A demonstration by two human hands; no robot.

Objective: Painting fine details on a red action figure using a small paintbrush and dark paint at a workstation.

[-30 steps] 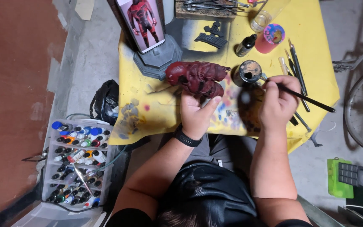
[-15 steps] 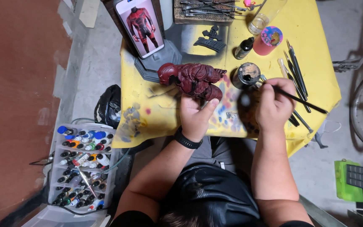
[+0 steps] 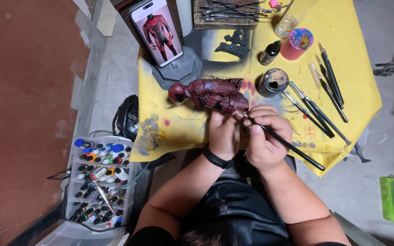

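Fingers of right hand (image 3: 264, 136) pinch brush (image 3: 283, 142), tip up-left; left hand (image 3: 224, 132) grips figure (image 3: 210, 93) lying crosswise, head left.

One red figure (image 3: 213, 93), one phone (image 3: 157, 31) and one pink cup (image 3: 296, 43) sit on the counter (image 3: 352, 86). Two hands work: left (image 3: 223, 132), right (image 3: 264, 136). One brush (image 3: 288, 146) is held.

A yellow, paint-spotted counter (image 3: 343, 27) carries a row of dark paintbrushes (image 3: 318, 102), a pink paint cup (image 3: 297, 44), a small dark dropper bottle (image 3: 270, 52), a round grey pot (image 3: 273, 82) and a grey hexagonal stand (image 3: 178, 73).
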